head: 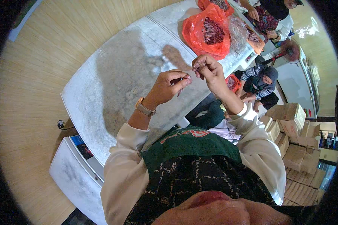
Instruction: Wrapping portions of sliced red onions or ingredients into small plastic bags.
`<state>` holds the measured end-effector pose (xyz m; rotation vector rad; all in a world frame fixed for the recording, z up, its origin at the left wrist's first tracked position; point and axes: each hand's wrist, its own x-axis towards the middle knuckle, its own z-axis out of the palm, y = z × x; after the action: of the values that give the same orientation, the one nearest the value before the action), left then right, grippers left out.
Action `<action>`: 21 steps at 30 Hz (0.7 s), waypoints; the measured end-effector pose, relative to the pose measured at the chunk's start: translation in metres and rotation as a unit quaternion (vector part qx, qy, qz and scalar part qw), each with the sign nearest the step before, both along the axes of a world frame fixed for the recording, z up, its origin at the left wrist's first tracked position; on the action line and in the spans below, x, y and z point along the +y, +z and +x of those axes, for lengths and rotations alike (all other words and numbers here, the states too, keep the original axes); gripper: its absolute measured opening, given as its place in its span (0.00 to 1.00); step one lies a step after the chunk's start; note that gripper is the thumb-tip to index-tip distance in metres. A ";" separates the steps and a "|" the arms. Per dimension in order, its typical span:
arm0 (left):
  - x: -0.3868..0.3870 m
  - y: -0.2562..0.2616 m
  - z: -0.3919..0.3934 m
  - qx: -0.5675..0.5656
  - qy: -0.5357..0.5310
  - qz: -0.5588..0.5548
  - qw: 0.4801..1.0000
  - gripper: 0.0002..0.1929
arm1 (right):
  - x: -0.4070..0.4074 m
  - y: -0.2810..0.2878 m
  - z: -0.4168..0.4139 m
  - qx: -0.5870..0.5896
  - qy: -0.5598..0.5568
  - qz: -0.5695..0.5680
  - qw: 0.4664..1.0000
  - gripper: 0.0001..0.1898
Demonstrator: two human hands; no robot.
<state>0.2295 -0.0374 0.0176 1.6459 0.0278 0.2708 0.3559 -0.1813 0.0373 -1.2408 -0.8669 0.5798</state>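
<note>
My left hand (169, 85), with a watch on its wrist, is raised over a scuffed white top (129, 92) that looks like a chest freezer's lid. Its thumb and fingers pinch a small dark piece (180, 92), whose end hangs below them. Close by on the right, my right hand (209, 71) is bent with its fingertips together. Whether something tiny sits between those fingertips cannot be made out. The hands are slightly apart. Beyond my right hand stands an open red plastic bag (190, 31) holding many dark reddish-purple pieces (213, 31).
A clear plastic bag (238, 35) lies beside the red one. A person (259, 81) crouches by a smaller red bag (233, 83); another person (270, 19) is at the far end. A fan (290, 51) and stacked cardboard boxes (301, 156) stand at right.
</note>
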 end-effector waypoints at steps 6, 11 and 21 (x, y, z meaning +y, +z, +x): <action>-0.001 -0.004 -0.005 0.023 -0.024 -0.011 0.999 0.08 | 0.000 -0.005 0.009 0.013 -0.022 0.004 1.000 0.04; 0.002 -0.011 -0.013 0.078 -0.054 0.024 0.995 0.07 | 0.001 0.009 0.037 0.052 -0.073 0.066 0.994 0.05; 0.011 -0.060 -0.010 0.051 0.018 0.030 0.998 0.05 | -0.034 -0.005 0.108 0.017 -0.188 0.003 0.982 0.07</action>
<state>0.2192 -0.0266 -0.0425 1.7181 0.1265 0.2165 0.4642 -0.2150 0.0320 -1.3441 -0.5834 0.2917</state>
